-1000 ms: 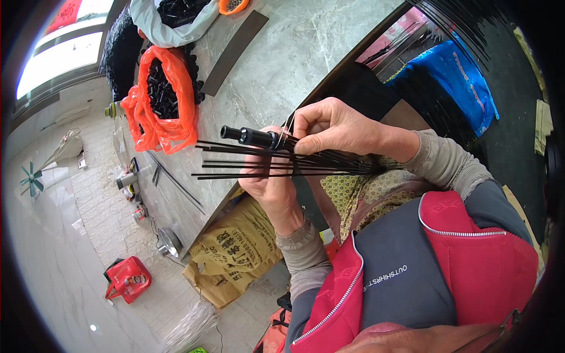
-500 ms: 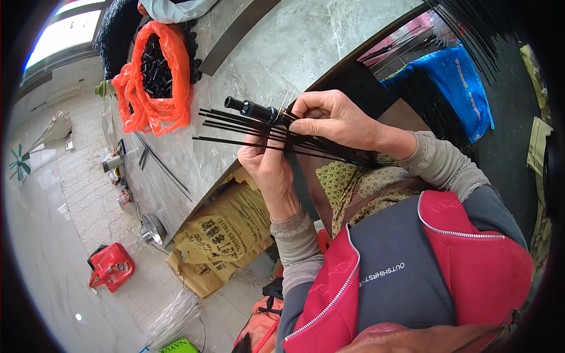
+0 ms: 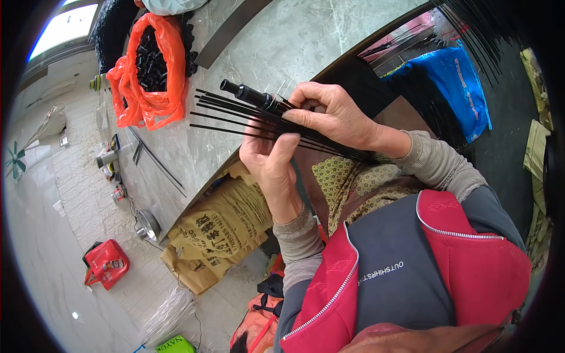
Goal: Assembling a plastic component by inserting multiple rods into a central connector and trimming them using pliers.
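A loose bundle of thin black rods (image 3: 226, 122) fans out over the near table edge, its left ends spread apart. Along its far side lies a stepped black tube fitting (image 3: 250, 94) with a shiny ring and fine pale wires at its right end. My right hand (image 3: 336, 117) is closed round the bundle beside that ring, thumb pressed on top. Beneath the rods, my left hand (image 3: 271, 167) supports them with its fingers, which are partly hidden, while its thumb lies at the near side of the bundle. The rods' other ends run toward my lap, under my right wrist.
On the grey table (image 3: 282, 35) stand orange plastic bags (image 3: 172, 109) full of short black tubes, near a dark curved strip (image 3: 232, 29). A brown paper sack (image 3: 218, 235) sits below the edge. At right lie a blue bag (image 3: 471, 88) and more black rods (image 3: 477, 41).
My left thumb has shifted down and right across the rods. The bundle and fitting have moved slightly left and up, with their tilt a little changed. My right hand keeps its grip.
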`<action>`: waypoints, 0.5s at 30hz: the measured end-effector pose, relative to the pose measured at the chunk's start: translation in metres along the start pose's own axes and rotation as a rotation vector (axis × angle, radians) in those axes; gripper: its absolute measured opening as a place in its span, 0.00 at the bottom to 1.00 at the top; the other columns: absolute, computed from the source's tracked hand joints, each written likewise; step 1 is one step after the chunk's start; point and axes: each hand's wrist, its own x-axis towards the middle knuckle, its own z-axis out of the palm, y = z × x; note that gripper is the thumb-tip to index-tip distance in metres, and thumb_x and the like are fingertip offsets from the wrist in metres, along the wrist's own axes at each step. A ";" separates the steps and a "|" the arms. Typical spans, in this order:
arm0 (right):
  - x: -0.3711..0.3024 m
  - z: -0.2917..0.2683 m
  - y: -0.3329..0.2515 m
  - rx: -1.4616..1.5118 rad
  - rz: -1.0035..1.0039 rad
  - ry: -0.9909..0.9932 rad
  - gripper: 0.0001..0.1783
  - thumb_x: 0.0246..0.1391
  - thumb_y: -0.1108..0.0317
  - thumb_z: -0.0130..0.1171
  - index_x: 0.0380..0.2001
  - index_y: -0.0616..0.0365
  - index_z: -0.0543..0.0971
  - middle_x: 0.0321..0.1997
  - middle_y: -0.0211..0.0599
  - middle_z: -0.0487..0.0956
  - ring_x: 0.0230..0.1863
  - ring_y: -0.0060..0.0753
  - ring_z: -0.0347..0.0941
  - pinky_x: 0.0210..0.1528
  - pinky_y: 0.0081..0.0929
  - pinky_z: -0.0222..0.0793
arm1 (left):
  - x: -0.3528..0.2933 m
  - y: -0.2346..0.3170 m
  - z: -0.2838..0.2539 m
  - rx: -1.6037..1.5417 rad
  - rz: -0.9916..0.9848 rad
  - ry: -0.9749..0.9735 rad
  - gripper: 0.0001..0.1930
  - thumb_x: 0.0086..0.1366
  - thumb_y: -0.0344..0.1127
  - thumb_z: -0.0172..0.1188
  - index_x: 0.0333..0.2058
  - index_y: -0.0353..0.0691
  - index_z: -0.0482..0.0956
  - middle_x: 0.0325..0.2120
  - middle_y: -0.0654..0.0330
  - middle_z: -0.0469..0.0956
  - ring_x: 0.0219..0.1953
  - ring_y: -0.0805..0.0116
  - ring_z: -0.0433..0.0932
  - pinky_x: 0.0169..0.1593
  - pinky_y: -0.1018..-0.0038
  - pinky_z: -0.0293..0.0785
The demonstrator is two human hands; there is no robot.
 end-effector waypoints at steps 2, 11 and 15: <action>0.000 0.000 0.002 -0.015 0.001 0.011 0.06 0.61 0.72 0.62 0.36 0.63 0.75 0.30 0.19 0.73 0.32 0.06 0.65 0.31 0.10 0.64 | 0.001 0.003 0.021 0.106 -0.062 0.158 0.22 0.56 0.19 0.68 0.51 0.29 0.75 0.42 0.58 0.79 0.42 0.74 0.78 0.49 0.80 0.74; 0.000 -0.001 0.002 0.039 0.015 0.007 0.07 0.59 0.72 0.63 0.34 0.62 0.76 0.28 0.18 0.72 0.31 0.06 0.64 0.30 0.10 0.62 | 0.004 -0.004 0.009 0.111 0.069 0.201 0.09 0.62 0.22 0.64 0.42 0.28 0.80 0.36 0.57 0.82 0.36 0.74 0.79 0.44 0.80 0.75; 0.001 -0.003 0.002 0.036 0.011 -0.061 0.07 0.58 0.72 0.64 0.34 0.63 0.76 0.29 0.19 0.73 0.31 0.07 0.65 0.31 0.10 0.63 | 0.005 -0.002 -0.002 0.076 0.039 0.175 0.10 0.61 0.22 0.65 0.42 0.28 0.80 0.36 0.57 0.82 0.36 0.74 0.79 0.44 0.80 0.75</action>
